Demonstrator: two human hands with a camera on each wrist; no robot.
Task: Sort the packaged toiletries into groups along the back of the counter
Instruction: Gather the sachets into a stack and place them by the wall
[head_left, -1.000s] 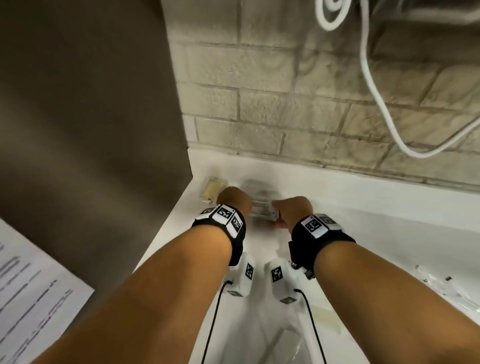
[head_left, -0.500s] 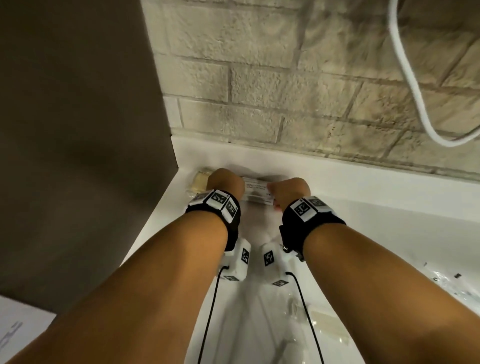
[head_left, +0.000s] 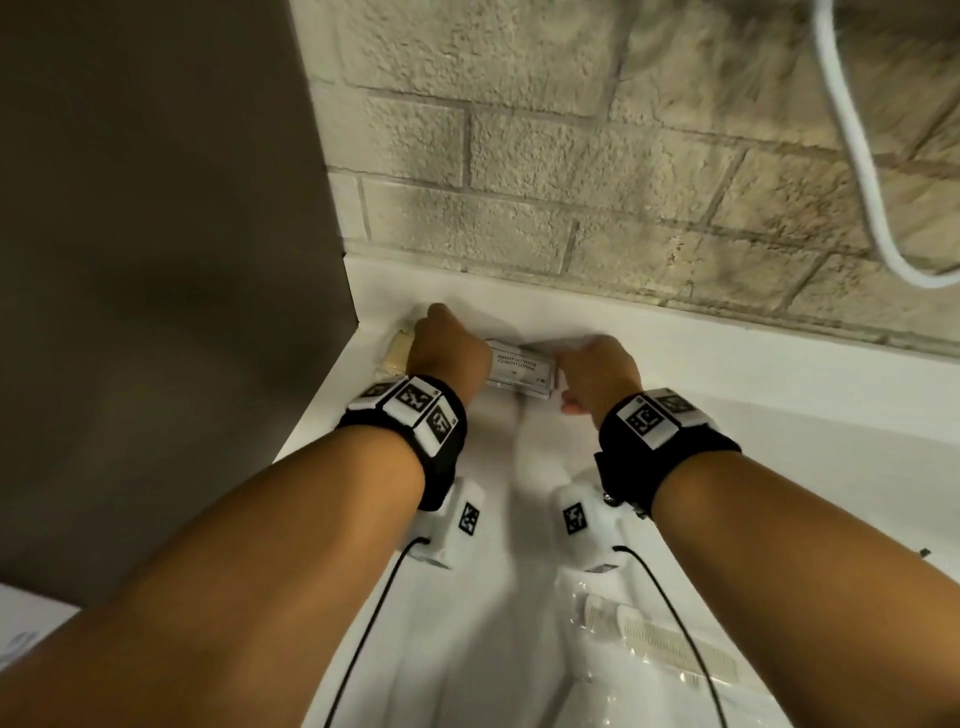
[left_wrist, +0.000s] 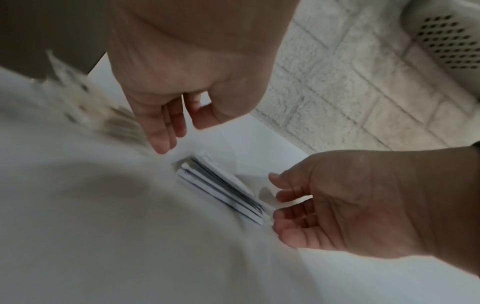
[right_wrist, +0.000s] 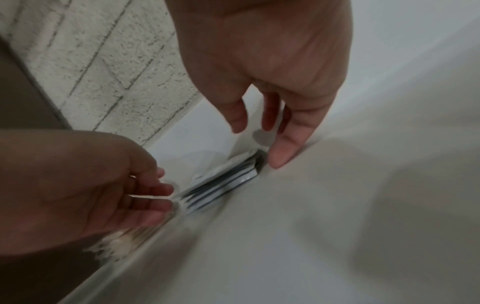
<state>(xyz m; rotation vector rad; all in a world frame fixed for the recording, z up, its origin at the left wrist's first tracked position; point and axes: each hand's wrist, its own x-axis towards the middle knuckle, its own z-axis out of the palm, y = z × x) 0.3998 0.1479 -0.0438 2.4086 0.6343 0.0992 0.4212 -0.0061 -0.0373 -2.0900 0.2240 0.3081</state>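
I have both hands at the back of the white desk (head_left: 727, 415), against the brick wall (head_left: 623, 182). The stack of shampoo sachets (head_left: 522, 370) lies flat between them. My left hand (left_wrist: 166, 98) is loosely open at one end, fingers straight, gripping nothing. My right hand (right_wrist: 272, 86) is likewise relaxed at the other end, its fingertips (right_wrist: 281, 158) on the desk just beside the stack. A beige packet (head_left: 396, 354) lies beyond my left hand.
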